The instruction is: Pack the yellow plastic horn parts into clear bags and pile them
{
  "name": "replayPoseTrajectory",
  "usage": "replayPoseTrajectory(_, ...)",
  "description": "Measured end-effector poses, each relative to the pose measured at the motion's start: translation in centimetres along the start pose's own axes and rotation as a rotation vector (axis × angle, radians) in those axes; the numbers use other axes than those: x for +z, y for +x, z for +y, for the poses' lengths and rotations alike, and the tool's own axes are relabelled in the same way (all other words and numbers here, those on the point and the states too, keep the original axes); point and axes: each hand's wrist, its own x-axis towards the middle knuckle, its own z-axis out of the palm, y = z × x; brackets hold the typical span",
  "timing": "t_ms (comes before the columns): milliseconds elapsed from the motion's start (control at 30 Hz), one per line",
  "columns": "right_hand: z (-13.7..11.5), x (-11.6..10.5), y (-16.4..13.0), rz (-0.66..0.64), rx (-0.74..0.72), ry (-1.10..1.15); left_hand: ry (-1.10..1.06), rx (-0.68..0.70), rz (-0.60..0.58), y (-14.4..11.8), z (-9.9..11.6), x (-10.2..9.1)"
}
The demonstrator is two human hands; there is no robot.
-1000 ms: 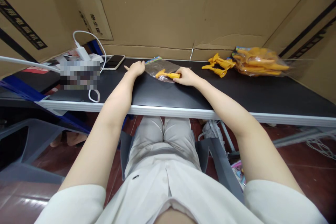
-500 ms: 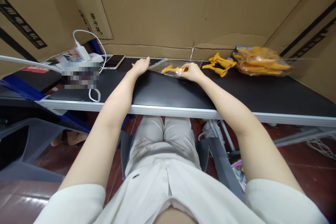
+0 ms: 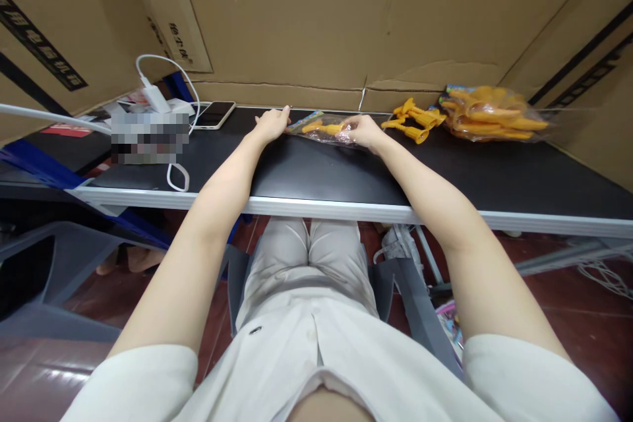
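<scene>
Pushing clear bag [image 3: 324, 130] with orange toy farther toward cardboard wall [image 3: 316, 20] than before; right hand [image 3: 364, 130] fingers pinch bag, left hand [image 3: 271, 124] fingers flat, spread beside it.

Bag [image 3: 324, 130] between hands — phone [image 3: 214, 114] left, loose toys [image 3: 413, 122] right.
</scene>
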Motion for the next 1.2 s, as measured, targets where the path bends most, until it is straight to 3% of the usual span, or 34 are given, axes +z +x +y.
replayPoseTrajectory(167, 1.4, -0.1, 1.3, 0.097, -0.028, -0.007, 0.086, 0.0, -0.032, 1.0, -0.8, 0.6)
replayPoseTrajectory(300, 2.0, 0.2, 1.7, 0.075, -0.045, 0.006, 0.123, 0.014, -0.05, 1.8, -1.5, 0.9)
replayPoseTrajectory(567, 0.7, 0.8, 0.8, 0.059, -0.027, 0.068, 0.151, 0.035, -0.073, 1.9, -1.6, 1.0)
replayPoseTrajectory(1200, 0.8, 1.7, 0.3, -0.084, -0.097, 0.158, 0.071, 0.035, -0.018, 1.2, -1.2, 0.7)
